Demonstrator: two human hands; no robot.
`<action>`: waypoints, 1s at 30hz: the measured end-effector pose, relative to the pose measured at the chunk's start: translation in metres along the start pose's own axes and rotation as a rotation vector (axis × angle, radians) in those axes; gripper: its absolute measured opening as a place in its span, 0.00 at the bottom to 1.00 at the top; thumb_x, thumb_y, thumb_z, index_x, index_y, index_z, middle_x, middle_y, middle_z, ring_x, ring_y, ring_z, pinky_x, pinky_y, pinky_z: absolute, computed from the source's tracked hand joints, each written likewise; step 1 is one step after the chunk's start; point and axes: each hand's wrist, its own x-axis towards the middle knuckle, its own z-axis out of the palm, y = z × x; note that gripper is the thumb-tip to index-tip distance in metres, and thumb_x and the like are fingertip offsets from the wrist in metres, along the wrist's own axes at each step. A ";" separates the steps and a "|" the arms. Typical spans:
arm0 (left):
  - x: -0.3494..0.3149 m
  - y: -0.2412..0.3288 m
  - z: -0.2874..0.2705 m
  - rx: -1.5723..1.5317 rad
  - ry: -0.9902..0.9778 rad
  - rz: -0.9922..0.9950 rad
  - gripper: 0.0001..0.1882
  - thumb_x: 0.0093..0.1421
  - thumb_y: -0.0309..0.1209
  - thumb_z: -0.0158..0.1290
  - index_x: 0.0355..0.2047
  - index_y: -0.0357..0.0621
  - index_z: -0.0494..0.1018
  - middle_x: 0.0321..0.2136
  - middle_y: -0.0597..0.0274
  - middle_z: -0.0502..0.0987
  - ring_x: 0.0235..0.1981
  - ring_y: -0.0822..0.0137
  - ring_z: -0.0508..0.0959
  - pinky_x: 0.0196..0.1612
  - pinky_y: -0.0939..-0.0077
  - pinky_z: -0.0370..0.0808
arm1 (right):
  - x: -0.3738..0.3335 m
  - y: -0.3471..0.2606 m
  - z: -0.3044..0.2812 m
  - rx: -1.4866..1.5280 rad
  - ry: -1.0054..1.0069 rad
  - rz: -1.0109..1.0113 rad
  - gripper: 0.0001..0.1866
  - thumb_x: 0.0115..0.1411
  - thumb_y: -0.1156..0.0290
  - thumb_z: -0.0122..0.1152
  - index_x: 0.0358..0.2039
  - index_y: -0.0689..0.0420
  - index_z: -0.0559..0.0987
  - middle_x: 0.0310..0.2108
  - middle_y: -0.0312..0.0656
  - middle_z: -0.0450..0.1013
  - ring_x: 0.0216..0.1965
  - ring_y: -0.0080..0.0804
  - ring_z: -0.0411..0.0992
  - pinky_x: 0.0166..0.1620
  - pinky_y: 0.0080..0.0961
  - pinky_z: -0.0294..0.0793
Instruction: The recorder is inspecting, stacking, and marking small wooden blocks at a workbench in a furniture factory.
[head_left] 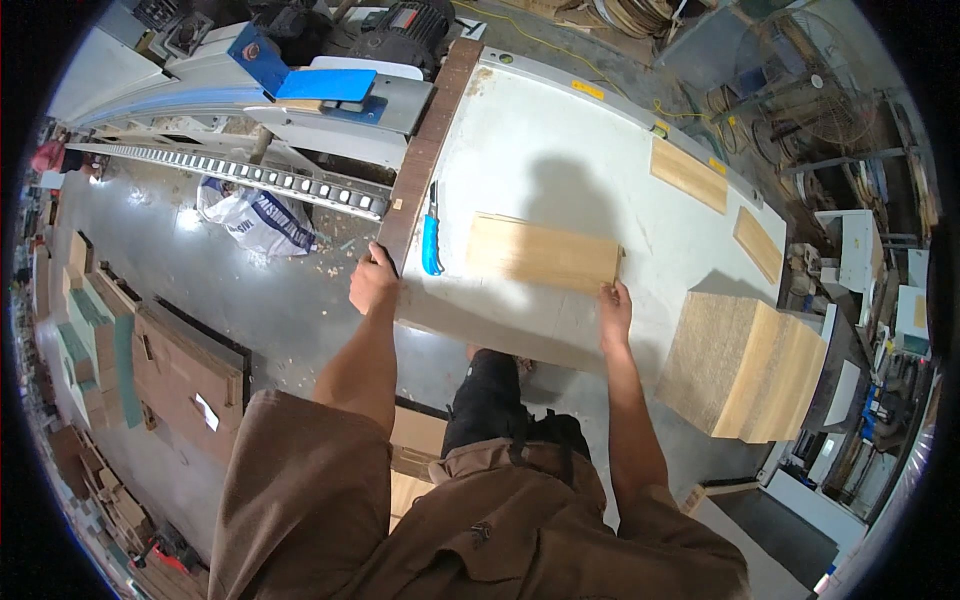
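A light wooden board [540, 252] lies flat on the white worktable [560, 140]. My right hand [614, 312] rests on the table with its fingertips touching the board's near right corner. At the table's left edge, my left hand [373, 282] grips the near end of a long dark brown wooden strip [425, 150] that runs along that edge. A blue-handled utility knife [431, 232] lies on the table between the strip and the board.
A stack of wooden panels [745, 365] stands at the right. Two smaller boards [688, 172] [758, 243] lie near the table's far right edge. A grey machine with a blue part [300, 90] is at the upper left, a white sack [255, 222] on the floor.
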 end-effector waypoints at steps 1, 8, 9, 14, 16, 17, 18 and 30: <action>0.000 -0.001 -0.001 -0.002 0.005 -0.004 0.35 0.73 0.62 0.34 0.53 0.53 0.84 0.47 0.47 0.86 0.51 0.45 0.84 0.54 0.49 0.79 | 0.003 0.002 0.002 -0.497 0.175 -0.187 0.30 0.73 0.58 0.62 0.66 0.65 0.69 0.59 0.51 0.71 0.56 0.46 0.71 0.61 0.43 0.70; 0.002 -0.011 0.005 -0.025 0.008 -0.009 0.34 0.73 0.62 0.34 0.53 0.57 0.84 0.47 0.49 0.86 0.51 0.45 0.84 0.54 0.50 0.79 | 0.016 0.008 0.020 -0.751 0.240 -0.196 0.39 0.63 0.53 0.72 0.65 0.68 0.72 0.58 0.64 0.69 0.62 0.58 0.65 0.65 0.51 0.64; 0.006 -0.015 0.009 -0.025 0.020 0.000 0.33 0.74 0.62 0.34 0.53 0.59 0.83 0.47 0.49 0.86 0.51 0.45 0.84 0.54 0.50 0.79 | 0.016 0.012 0.021 -0.778 0.288 -0.263 0.39 0.62 0.52 0.73 0.64 0.68 0.72 0.57 0.64 0.70 0.60 0.58 0.66 0.64 0.51 0.65; 0.002 -0.002 0.005 -0.019 -0.034 0.005 0.33 0.74 0.61 0.33 0.54 0.58 0.83 0.48 0.49 0.85 0.52 0.45 0.84 0.55 0.51 0.78 | 0.021 0.034 0.008 -0.860 0.395 -0.416 0.37 0.62 0.48 0.73 0.62 0.63 0.75 0.57 0.59 0.71 0.60 0.56 0.64 0.64 0.51 0.62; 0.008 -0.009 0.003 -0.010 -0.006 -0.020 0.34 0.73 0.61 0.33 0.55 0.58 0.83 0.48 0.49 0.85 0.52 0.45 0.84 0.55 0.51 0.78 | 0.012 0.037 0.022 -0.846 0.390 -0.435 0.35 0.64 0.49 0.70 0.62 0.61 0.75 0.57 0.58 0.71 0.61 0.56 0.63 0.65 0.52 0.60; 0.008 -0.013 0.001 -0.002 0.000 -0.023 0.34 0.73 0.61 0.33 0.55 0.58 0.83 0.48 0.49 0.85 0.52 0.45 0.84 0.55 0.51 0.78 | 0.007 0.038 0.029 -0.838 0.395 -0.460 0.33 0.66 0.49 0.68 0.62 0.60 0.75 0.57 0.57 0.71 0.63 0.55 0.62 0.67 0.52 0.58; 0.005 -0.008 0.001 -0.011 0.000 -0.016 0.34 0.73 0.62 0.33 0.55 0.58 0.83 0.48 0.49 0.85 0.52 0.45 0.84 0.55 0.51 0.78 | 0.012 0.042 0.019 -0.835 0.405 -0.462 0.33 0.66 0.49 0.68 0.62 0.60 0.75 0.57 0.57 0.71 0.63 0.55 0.62 0.67 0.52 0.58; -0.001 0.001 0.006 0.025 0.026 -0.024 0.34 0.73 0.62 0.34 0.54 0.60 0.84 0.46 0.48 0.86 0.50 0.43 0.84 0.53 0.49 0.79 | 0.005 0.064 -0.084 -1.335 0.722 -0.480 0.31 0.74 0.45 0.53 0.69 0.52 0.68 0.68 0.51 0.63 0.69 0.53 0.58 0.71 0.53 0.52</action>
